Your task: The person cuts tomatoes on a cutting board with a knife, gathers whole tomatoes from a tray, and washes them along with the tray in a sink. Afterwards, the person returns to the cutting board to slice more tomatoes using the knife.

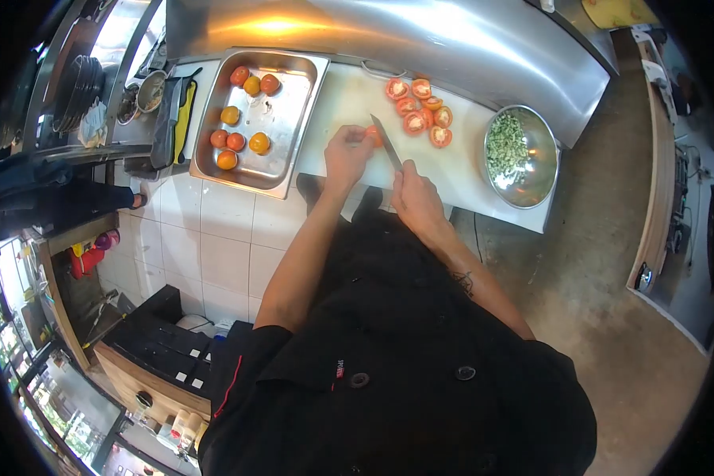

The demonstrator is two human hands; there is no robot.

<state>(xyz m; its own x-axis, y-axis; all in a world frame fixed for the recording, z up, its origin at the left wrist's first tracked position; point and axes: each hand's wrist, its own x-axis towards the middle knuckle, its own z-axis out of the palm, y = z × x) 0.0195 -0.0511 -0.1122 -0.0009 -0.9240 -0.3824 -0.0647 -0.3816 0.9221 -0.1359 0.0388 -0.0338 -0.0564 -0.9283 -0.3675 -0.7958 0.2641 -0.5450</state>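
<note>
In the head view, the left hand [347, 159] pinches a tomato [374, 137] on the white board [339, 99]; the right hand [420, 200] grips the knife [386, 143]; the tomato seems soft, light and slippery, best held by its sides.

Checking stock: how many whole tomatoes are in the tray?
8 tomatoes in the tray: three at its far end, one below those, then a row of three, one lowest.

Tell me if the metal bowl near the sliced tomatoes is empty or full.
Partly full: chopped pale green pieces are heaped on one side of the metal bowl, while bare shiny metal shows on the other.
</note>
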